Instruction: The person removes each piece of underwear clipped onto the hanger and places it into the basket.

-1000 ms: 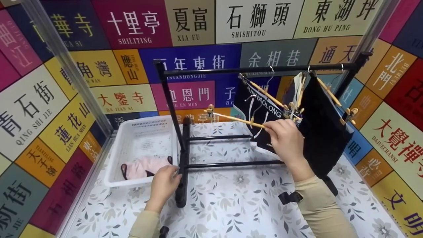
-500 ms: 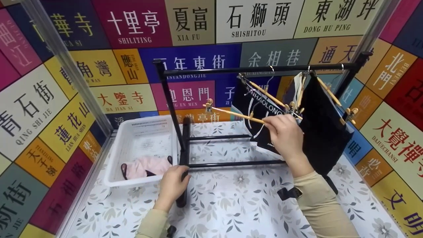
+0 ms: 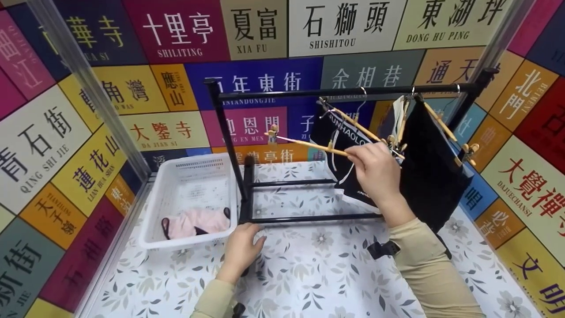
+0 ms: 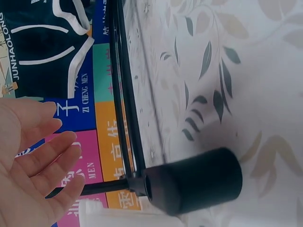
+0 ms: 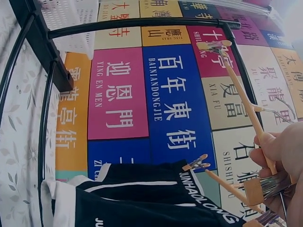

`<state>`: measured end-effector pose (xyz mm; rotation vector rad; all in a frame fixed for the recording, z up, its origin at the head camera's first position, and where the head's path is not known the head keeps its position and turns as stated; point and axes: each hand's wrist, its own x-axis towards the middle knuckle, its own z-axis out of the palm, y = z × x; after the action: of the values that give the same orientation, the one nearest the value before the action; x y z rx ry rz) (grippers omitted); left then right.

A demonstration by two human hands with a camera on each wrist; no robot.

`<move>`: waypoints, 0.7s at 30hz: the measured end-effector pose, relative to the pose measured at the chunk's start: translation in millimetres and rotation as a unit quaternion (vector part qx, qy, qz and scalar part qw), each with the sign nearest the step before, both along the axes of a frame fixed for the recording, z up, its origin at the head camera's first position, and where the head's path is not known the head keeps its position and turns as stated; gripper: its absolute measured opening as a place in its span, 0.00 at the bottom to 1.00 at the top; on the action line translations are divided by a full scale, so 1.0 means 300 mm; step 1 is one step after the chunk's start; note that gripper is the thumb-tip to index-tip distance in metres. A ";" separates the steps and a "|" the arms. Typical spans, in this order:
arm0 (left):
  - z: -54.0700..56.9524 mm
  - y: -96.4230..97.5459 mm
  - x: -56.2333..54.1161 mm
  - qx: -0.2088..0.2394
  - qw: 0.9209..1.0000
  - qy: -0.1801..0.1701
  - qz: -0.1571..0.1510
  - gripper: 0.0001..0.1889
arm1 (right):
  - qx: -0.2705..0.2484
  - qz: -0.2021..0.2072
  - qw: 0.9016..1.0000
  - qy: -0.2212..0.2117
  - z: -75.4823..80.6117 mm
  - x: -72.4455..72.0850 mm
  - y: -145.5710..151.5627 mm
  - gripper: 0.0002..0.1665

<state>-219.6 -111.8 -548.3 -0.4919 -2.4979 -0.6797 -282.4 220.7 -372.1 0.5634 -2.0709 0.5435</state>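
Clock directions refer to the head view. The right hand (image 3: pixel 377 174), at 3 o'clock, grasps one wooden hanger (image 3: pixel 304 144) near one end; the hanger's bar rises from the fingers toward 10 o'clock. It bears two clips (image 3: pixel 273 134), one at each end, the nearer seen beside the hand in the right wrist view, and one metal hook (image 5: pixel 272 111) at mid-bar. The left hand (image 3: pixel 242 247), at 7 o'clock, is released, its fingers loosely extended before the left foot (image 3: pixel 249 165) of the rack (image 3: pixel 228 141); contact cannot be told. The rack shows two uprights, one top bar (image 3: pixel 291 94) running from 11 to 2 o'clock, and two low bars (image 3: pixel 309 218). Three further hangers (image 3: pixel 357 124) hang from the top bar, with three garments: nearest 9 o'clock, one pair of dark shorts (image 3: pixel 342 140) with white lettering; next, one pale garment (image 3: pixel 397 115), mostly hidden; farthest toward 3 o'clock, one black garment (image 3: pixel 432 176). At 8 o'clock stands one white basket (image 3: pixel 190 242); one bunched pink cloth (image 3: pixel 185 223) with dark trim lies inside, toward the basket's 6 o'clock side.
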 end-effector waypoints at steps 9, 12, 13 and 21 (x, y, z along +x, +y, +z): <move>-0.025 0.045 0.002 -0.003 1.000 -0.007 -0.014 0.13 | 0.004 -0.007 1.000 -0.014 0.033 -0.029 -0.016 0.05; -0.040 0.061 0.006 -0.001 1.000 -0.014 -0.021 0.13 | 0.004 -0.010 1.000 -0.018 0.048 -0.038 -0.023 0.05; -0.045 0.066 0.008 0.001 1.000 -0.015 -0.025 0.13 | 0.003 -0.011 1.000 -0.020 0.052 -0.041 -0.025 0.05; -0.069 0.107 0.022 0.013 0.999 -0.022 -0.035 0.13 | 0.016 -0.019 0.999 -0.030 0.093 -0.066 -0.040 0.05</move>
<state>-212.9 -79.8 -569.0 -0.5623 -2.5202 -0.7560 -302.1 208.6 -344.0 0.5306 -2.1464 0.5112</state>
